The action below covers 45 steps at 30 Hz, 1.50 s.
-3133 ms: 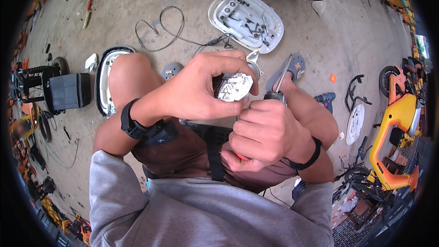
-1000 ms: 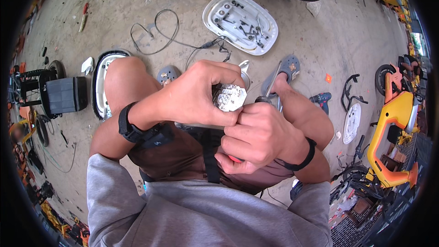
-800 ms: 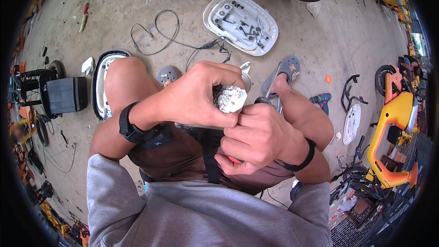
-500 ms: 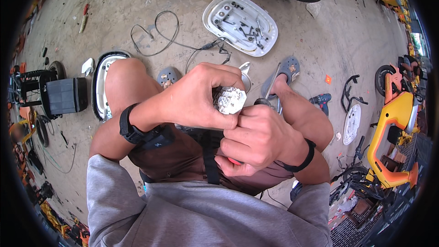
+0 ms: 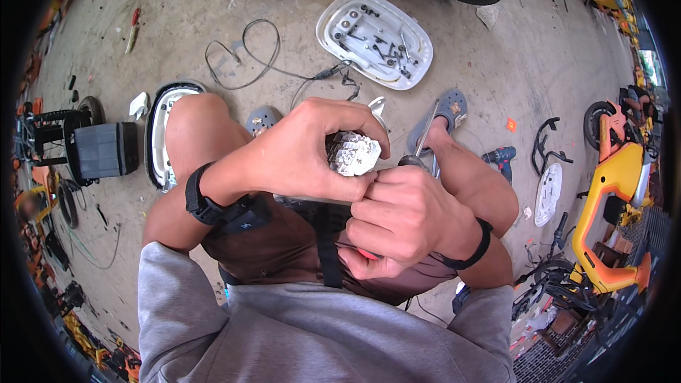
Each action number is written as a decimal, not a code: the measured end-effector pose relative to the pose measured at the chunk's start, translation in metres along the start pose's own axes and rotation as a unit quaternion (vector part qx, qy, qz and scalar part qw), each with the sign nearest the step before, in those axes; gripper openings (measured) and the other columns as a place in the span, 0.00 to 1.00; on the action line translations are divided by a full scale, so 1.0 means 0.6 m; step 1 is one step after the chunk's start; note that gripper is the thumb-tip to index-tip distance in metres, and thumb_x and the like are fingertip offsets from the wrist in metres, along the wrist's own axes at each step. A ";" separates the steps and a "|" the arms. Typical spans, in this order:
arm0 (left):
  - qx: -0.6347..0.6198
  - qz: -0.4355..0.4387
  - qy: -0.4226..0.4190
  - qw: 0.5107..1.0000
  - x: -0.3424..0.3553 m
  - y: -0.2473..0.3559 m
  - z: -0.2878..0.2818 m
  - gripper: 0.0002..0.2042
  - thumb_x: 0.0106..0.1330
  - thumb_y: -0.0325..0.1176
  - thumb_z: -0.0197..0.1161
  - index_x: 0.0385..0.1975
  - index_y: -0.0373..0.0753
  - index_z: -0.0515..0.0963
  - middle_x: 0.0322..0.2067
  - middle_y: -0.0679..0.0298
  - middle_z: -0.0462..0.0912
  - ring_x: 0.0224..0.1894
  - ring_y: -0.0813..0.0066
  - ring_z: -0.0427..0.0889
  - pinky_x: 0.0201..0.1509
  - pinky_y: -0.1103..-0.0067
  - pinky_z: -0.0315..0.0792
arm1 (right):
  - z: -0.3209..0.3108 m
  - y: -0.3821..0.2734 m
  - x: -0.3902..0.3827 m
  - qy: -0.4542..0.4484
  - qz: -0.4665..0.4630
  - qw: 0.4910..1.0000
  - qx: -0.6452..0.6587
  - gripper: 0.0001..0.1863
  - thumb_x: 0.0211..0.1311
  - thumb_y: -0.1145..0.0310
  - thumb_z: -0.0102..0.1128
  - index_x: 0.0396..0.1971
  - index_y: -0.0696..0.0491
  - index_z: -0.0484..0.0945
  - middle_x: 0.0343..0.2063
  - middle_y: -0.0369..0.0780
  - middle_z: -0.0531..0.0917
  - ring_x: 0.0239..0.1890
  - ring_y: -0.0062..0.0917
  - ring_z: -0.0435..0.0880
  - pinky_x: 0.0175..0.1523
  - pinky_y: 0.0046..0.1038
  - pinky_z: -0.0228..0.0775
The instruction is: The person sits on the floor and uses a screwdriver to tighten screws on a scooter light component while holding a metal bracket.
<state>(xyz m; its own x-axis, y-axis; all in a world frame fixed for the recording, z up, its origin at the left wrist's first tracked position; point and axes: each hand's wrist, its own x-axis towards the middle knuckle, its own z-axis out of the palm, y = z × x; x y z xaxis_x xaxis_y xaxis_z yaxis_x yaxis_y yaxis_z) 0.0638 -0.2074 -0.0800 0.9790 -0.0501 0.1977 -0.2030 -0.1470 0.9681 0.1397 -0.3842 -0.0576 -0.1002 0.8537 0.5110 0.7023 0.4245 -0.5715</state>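
Above my lap, my left hand (image 5: 294, 147) curls its fingers and thumb around a silvery-white part with a ridged, blocky face (image 5: 357, 154). The hand hides most of its body. Close against it on the right, my right hand (image 5: 397, 216) is closed around a screwdriver (image 5: 426, 128). Its metal shaft points up and away past the knuckles, and a bit of red handle shows below the fingers. The two hands touch near the left thumb tip. The screwdriver's tip is apart from the silvery part.
A white tray (image 5: 326, 25) with screws and small black parts lies ahead on the floor, near a looped black cable (image 5: 264, 64). A white shell (image 5: 152, 143) sits by my left knee. To the right are a drill (image 5: 502, 159), a white oval plate (image 5: 548, 195) and a yellow frame (image 5: 592, 206).
Both hands keep their holds. The silvery part has turned slightly in my left hand, whose fingers reach further around it. My right hand has shifted a little to the right.
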 end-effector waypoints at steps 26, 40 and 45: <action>-0.036 -0.040 -0.060 0.997 0.005 0.003 0.000 0.12 0.45 0.27 0.69 0.30 0.30 0.80 0.27 0.57 0.80 0.30 0.68 0.79 0.36 0.75 0.73 | 0.001 -0.004 0.002 -0.001 0.004 1.000 -0.021 0.13 0.40 0.65 0.68 0.11 0.49 0.70 0.11 0.31 0.67 0.12 0.22 0.66 0.19 0.24 0.55; -0.074 -0.028 -0.056 0.995 0.009 0.000 0.007 0.07 0.44 0.22 0.66 0.25 0.31 0.77 0.25 0.64 0.78 0.28 0.76 0.75 0.31 0.79 0.68 | -0.001 -0.008 0.001 0.001 0.001 1.000 -0.029 0.13 0.40 0.65 0.68 0.11 0.49 0.71 0.12 0.30 0.67 0.12 0.22 0.66 0.19 0.24 0.54; -0.082 -0.028 -0.058 0.995 0.009 -0.001 0.008 0.08 0.44 0.22 0.67 0.25 0.31 0.77 0.25 0.64 0.78 0.28 0.76 0.75 0.31 0.79 0.68 | -0.001 -0.007 0.002 -0.004 -0.002 1.000 -0.029 0.12 0.40 0.65 0.68 0.12 0.49 0.71 0.12 0.31 0.68 0.13 0.22 0.66 0.18 0.24 0.54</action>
<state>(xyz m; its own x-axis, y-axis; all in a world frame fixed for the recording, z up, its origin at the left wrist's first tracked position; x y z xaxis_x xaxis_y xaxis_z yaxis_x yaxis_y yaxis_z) 0.0690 -0.2122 -0.0800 0.9780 -0.1608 0.1329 -0.1332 0.0092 0.9911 0.1369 -0.3851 -0.0539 -0.1084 0.8551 0.5070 0.7421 0.4090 -0.5310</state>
